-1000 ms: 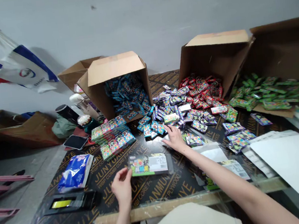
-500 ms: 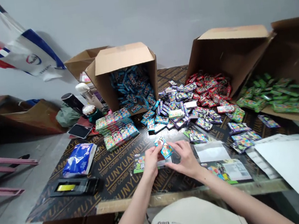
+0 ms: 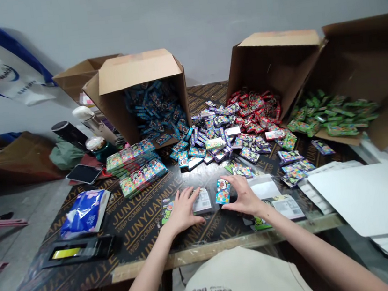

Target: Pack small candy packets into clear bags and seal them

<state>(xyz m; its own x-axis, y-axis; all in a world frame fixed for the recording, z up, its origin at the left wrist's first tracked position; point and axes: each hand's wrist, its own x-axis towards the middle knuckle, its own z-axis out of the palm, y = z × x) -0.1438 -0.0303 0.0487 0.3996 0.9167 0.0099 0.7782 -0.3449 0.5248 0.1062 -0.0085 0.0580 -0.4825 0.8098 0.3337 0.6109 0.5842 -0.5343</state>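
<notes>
Blue packet [image 3: 222,191] sits over the black table [image 3: 136,228], clamped between the thumb and fingers of the right hand [image 3: 244,197]. Beside it, the left hand [image 3: 183,211] has its fingers spread apart over a printed pouch [image 3: 201,202]; whether they touch is unclear. Beyond lie purple packets [image 3: 216,120], with red packets [image 3: 256,109] to their right.

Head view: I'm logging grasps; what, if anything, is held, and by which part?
The right hand holds a blue packet, apparently by its near and far ends. The left hand, spread over printed packaging, grips nothing.
</notes>
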